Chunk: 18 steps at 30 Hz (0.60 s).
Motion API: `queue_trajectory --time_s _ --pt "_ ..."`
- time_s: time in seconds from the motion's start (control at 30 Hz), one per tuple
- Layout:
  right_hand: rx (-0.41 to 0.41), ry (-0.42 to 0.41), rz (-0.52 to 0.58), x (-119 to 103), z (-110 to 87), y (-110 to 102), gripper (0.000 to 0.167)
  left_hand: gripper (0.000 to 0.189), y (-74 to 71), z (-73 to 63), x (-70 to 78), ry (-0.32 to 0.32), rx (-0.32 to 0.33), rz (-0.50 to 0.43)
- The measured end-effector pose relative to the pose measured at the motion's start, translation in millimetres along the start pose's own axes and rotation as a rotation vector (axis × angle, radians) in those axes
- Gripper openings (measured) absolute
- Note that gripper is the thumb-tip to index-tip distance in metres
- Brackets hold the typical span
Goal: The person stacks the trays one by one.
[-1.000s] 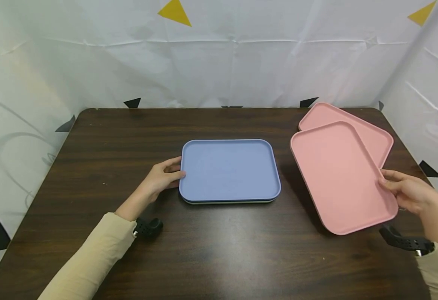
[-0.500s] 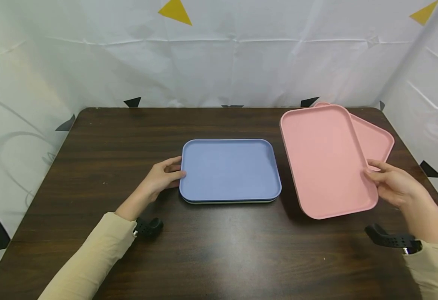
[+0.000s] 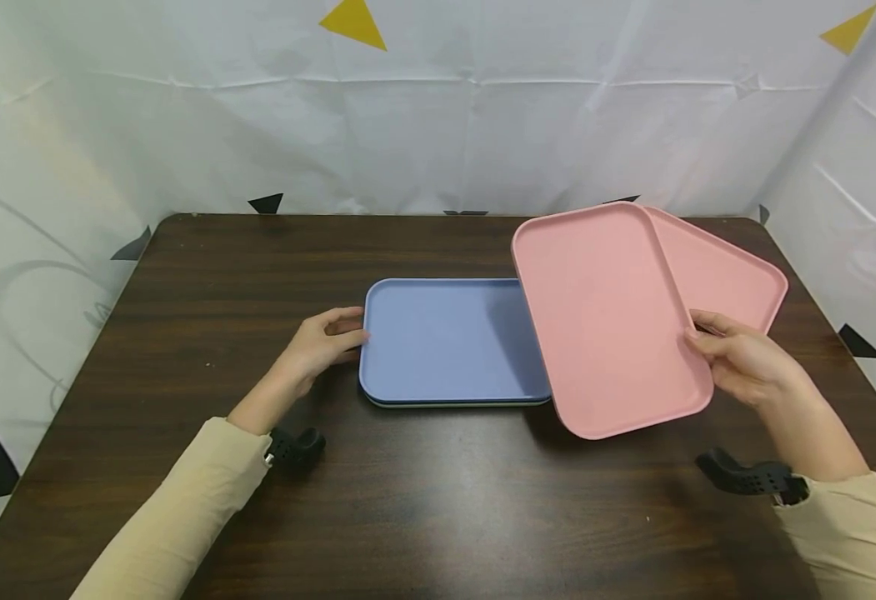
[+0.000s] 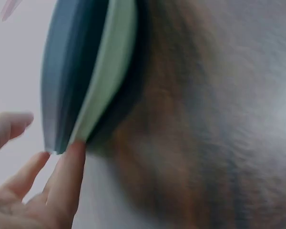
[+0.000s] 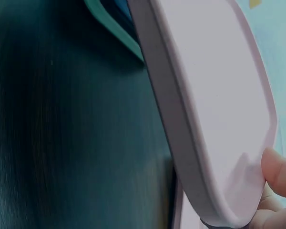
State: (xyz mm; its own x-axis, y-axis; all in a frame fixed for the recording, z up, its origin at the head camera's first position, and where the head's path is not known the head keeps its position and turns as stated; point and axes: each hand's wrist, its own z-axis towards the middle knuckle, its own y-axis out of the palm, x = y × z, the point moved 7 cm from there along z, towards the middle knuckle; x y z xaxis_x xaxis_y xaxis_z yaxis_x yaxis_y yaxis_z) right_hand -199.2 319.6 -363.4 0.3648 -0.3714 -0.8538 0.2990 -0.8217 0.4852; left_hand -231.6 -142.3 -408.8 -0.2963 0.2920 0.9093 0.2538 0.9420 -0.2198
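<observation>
My right hand [image 3: 741, 358] holds a pink tray [image 3: 610, 321] by its right rim, thumb on the upper side. Raised and tilted, this tray overlaps the right end of a blue tray [image 3: 438, 342] in the head view and casts a shadow on it. The blue tray tops a stack with a green tray [image 4: 107, 71] at the bottom. At the stack's left edge is my left hand [image 3: 321, 346]. In the left wrist view its fingertips touch the stack's edge, while the thumb [image 4: 12, 126] stands off it.
A second pink tray [image 3: 730, 271] lies angled at the table's back right, partly hidden by the held one. Brown wood-grain table [image 3: 438, 500] extends around the stack. White sheeting [image 3: 422, 142] closes off the back and sides.
My right hand has carried the pink tray leftward from the right side until it overlaps the blue tray. My left hand stays at the stack, its thumb drawn back slightly.
</observation>
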Motion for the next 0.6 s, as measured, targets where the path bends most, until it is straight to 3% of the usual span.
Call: queue_trajectory --time_s 0.17,0.3,0.43,0.6 --pt "0.008 0.007 -0.052 4.0 9.5 9.9 0.030 0.044 -13.1 -0.5 17.0 0.060 0.145 -0.039" --pt "0.021 0.055 -0.109 8.9 18.1 18.3 0.027 0.040 -16.8 -0.9 29.5 0.098 0.195 -0.064" --pt "0.039 0.094 -0.129 14.5 26.1 26.1 0.026 0.040 -14.3 -0.2 38.9 0.123 0.185 -0.078" --pt "0.040 0.107 -0.131 21.2 34.2 37.1 0.026 0.042 -3.8 1.3 46.4 0.137 0.118 -0.104"
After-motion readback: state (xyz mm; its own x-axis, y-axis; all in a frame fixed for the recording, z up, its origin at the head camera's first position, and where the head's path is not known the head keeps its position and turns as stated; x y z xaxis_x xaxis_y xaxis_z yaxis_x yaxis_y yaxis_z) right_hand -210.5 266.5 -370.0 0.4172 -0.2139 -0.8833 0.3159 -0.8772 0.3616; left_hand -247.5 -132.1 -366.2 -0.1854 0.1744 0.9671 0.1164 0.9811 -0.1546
